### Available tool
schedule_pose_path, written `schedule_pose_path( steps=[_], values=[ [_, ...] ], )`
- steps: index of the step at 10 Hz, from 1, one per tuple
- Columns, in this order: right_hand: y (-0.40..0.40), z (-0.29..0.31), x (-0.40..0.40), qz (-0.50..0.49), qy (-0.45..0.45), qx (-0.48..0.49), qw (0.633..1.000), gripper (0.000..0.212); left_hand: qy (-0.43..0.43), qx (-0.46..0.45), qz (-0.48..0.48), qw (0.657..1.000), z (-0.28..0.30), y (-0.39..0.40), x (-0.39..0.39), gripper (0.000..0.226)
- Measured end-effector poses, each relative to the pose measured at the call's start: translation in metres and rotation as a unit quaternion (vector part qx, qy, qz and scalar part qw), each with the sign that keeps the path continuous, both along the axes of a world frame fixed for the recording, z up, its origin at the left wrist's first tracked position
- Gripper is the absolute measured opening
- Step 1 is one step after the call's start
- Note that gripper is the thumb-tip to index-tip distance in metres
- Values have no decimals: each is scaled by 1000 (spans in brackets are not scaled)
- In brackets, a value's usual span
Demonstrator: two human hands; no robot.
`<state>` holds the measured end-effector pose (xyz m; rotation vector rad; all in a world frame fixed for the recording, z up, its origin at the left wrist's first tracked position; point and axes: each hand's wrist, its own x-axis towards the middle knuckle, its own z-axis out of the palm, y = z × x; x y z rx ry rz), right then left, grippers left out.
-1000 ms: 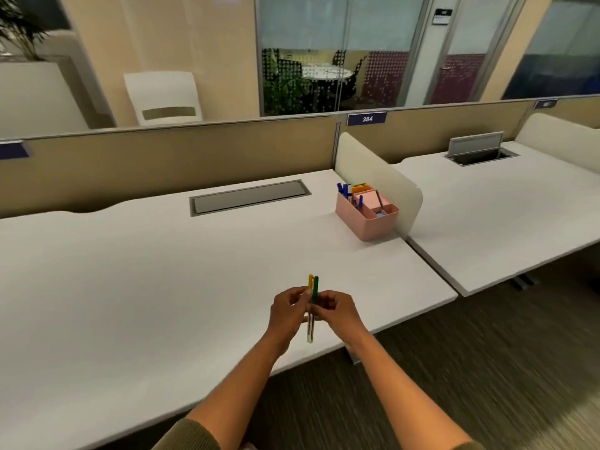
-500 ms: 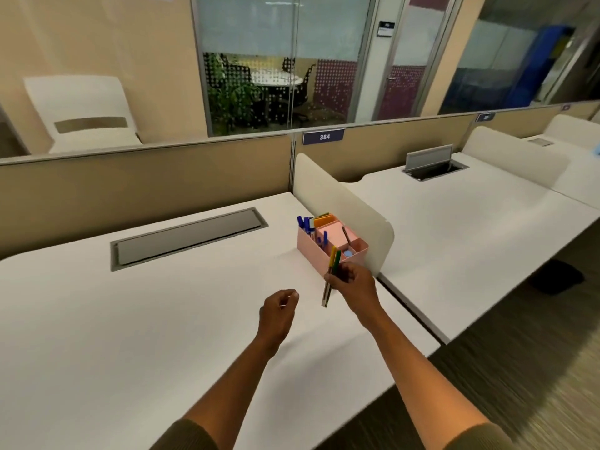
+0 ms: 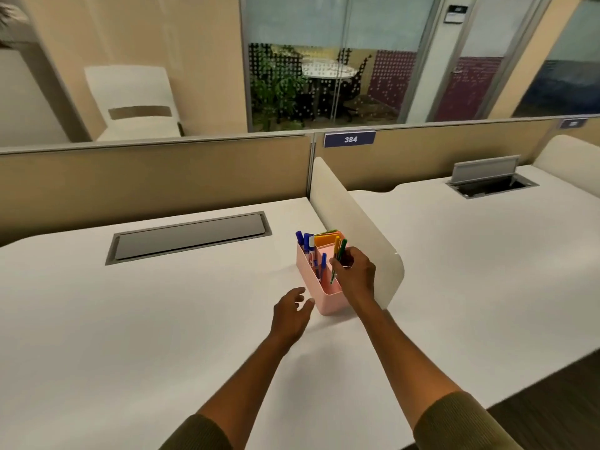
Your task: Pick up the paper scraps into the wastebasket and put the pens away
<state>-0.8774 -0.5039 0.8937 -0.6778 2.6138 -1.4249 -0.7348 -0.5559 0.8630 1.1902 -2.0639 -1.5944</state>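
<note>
- White desk [image 3: 162,319], broad and bare over most of its top; grey cable hatch [image 3: 191,237] set flush near the back edge, lid down.
- Pink caddy [image 3: 319,298] standing on the desk at the right edge, just beside a rounded cream divider [image 3: 360,228].
- Blue pens [image 3: 308,246] upright in the caddy's left slot; orange and yellow notes [image 3: 326,237] at its back.
- Right hand [image 3: 355,271] over the caddy, grip clenched on two pens [image 3: 337,258], one yellow, one green, tilted, lower tips down inside the caddy's near compartment; whether touching its floor, cannot tell.
- Left hand [image 3: 292,315] low over the desk just left of the caddy, grip released, fingers loosely spread, holding nothing; fingertips close to the caddy's near corner, contact unclear.
- Olive sleeves at both forearms.
- Tan partition [image 3: 146,180] along the desk's back; blue tag "384" [image 3: 350,139] on the next panel.
- Second white desk [image 3: 470,271] to the right, its hatch [image 3: 487,180] open, lid raised.
- Beyond the partition: white chair [image 3: 133,102] against a beige wall, glass wall with dotted film, plant [image 3: 276,89] and round table [image 3: 324,68] behind it.
- Dark carpet at lower right.
</note>
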Motion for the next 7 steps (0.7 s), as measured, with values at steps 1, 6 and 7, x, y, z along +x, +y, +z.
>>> schedule_pose_path(
  steps=[1, 6, 7],
  values=[
    [-12, -14, -2, -10, -8, 11, 1000, 34, -27, -18, -15, 999, -5, 1, -10, 51],
    [-39, -43, -13, 16, -23, 107, 994, 38, -90, -57, -49, 993, -26, -31, -37, 53],
    [-41, -38, -13, 9, -34, 89, 995, 44, -79, -47, -57, 994, -25, -29, -45, 56]
  ],
)
